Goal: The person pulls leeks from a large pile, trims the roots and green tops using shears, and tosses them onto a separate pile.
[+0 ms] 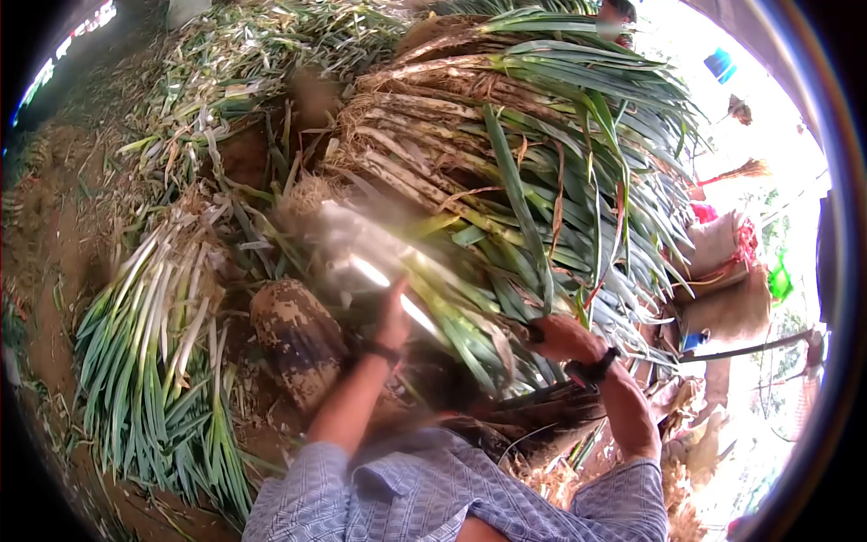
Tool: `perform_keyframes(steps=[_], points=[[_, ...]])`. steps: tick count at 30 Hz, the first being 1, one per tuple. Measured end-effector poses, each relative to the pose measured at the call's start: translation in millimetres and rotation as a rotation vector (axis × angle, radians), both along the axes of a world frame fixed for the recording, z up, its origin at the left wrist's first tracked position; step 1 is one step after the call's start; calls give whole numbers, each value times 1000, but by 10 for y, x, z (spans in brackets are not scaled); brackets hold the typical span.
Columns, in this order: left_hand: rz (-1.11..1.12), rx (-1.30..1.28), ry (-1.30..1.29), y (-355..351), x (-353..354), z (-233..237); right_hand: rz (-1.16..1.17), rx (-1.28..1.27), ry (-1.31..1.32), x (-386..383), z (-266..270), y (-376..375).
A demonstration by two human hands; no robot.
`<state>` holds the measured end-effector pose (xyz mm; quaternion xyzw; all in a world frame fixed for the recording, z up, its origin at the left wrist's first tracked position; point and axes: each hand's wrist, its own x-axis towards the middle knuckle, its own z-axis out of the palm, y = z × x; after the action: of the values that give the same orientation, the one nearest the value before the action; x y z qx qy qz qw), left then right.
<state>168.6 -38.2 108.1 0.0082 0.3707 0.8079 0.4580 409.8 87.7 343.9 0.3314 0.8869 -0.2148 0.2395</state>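
Note:
A bundle of leeks (424,271) lies across my lap, its white root ends smeared by motion and its green leaves pointing toward my right. My left hand (391,316) is closed at the pale stems, slightly blurred, with a dark band on the wrist. Near the leafy end, my right hand (571,341) is curled shut, a dark watch (593,366) on its wrist. Something small and dark shows at its fingers; I cannot tell what it is. A large pile of leeks (506,135) with dirty roots rises just beyond both hands.
Cleaned leeks (167,334) lie on the ground at left, roots away from me. A knee in camouflage cloth (293,334) stands beside them. Leaf scraps (262,54) cover the ground at the back. Sacks (722,271) stand at right, near a dark bar (750,348).

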Motion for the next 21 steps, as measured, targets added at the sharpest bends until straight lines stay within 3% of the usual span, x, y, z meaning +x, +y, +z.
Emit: perform_keyframes(steps=[1, 3, 8, 13, 18, 21], points=[[56, -18, 53, 42, -59, -245, 25, 32, -23, 94, -45, -7], [116, -69, -8, 5, -132, 139, 69, 101, -70, 406, -212, 47], [45, -209, 24, 22, -152, 121, 136, 183, 115, 504, -424, 12], [-51, -194, -24, 57, -210, 54, 33, 188, 188, 258, -550, -24], [-10, -147, 57, 36, -176, 15, 33, 190, 268, 25, -522, -47], [-123, -380, 64, 9, -204, 41, 11, 165, 240, -234, -480, -12]])
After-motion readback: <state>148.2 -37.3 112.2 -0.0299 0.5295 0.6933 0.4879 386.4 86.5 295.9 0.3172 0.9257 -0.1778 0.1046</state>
